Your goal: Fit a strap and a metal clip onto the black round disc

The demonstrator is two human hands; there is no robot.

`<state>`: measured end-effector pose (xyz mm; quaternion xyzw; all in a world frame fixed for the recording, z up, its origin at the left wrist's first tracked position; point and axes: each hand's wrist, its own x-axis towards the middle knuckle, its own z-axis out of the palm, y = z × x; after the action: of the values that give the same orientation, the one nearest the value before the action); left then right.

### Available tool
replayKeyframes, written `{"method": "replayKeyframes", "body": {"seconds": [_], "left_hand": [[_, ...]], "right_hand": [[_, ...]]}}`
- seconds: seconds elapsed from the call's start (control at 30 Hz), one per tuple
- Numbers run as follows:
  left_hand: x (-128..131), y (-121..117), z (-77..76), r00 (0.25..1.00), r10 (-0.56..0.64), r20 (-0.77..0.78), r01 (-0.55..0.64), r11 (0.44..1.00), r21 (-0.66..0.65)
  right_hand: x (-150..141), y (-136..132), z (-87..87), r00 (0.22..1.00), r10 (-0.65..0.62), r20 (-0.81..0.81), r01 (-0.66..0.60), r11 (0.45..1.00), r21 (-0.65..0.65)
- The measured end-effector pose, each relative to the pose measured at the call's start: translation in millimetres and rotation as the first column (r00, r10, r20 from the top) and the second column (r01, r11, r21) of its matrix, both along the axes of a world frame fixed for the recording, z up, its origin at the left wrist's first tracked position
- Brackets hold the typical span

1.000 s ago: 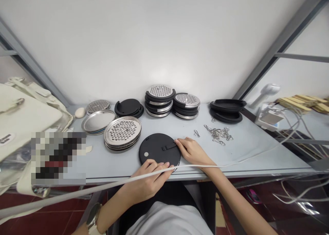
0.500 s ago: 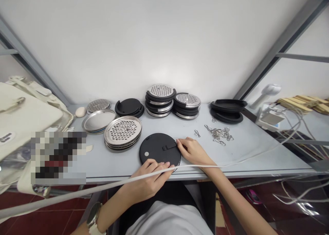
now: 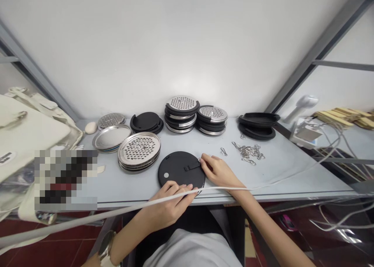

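— What are your fingers doing?

— My right hand pinches a small metal clip between thumb and forefinger, right at the edge of the black round lid, where the thin black tab of the lid ends. My left hand presses the near rim of the same lid; its fingers lie flat and curled over the edge, they grasp nothing else.

— And where is the lid?

— It lies flat on the grey table, close to the front edge, directly before me. A white cable runs across my left fingers, in front of the lid.

— What is around the lid?

— Just left of it, a stack of perforated steel discs; behind that, plain steel plates. Behind the lid, near the wall, two piles of black rings with steel mesh tops. To the right of the lid, a little heap of wire clips, well apart from my hand
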<state>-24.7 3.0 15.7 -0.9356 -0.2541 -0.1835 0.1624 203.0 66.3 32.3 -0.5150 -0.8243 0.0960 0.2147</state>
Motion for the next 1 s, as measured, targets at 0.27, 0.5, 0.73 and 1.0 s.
{"method": "replayKeyframes", "body": {"seconds": [0.27, 0.5, 0.73, 1.0], "left_hand": [[-1.0, -0.3, 1.6, 1.000, -0.002, -0.017, 0.002, 1.000, 0.006], [-1.4, 0.1, 1.9, 1.000, -0.006, -0.016, 0.006, 1.000, 0.001], [-0.6, -0.3, 2.2, 1.000, -0.003, -0.017, 0.003, 1.000, 0.003], [0.1, -0.3, 2.4, 1.000, -0.005, -0.003, 0.005, 1.000, 0.001]], "right_hand": [[1.1, 1.0, -0.8, 1.000, 0.013, -0.009, -0.013, 1.000, -0.017], [1.2, 1.2, -1.4, 1.000, 0.001, -0.024, -0.001, 1.000, -0.027], [0.5, 1.5, -1.0, 0.999, 0.011, -0.030, -0.012, 1.000, -0.023], [0.3, 0.8, -0.5, 1.000, 0.014, -0.006, -0.014, 1.000, -0.012]]}}
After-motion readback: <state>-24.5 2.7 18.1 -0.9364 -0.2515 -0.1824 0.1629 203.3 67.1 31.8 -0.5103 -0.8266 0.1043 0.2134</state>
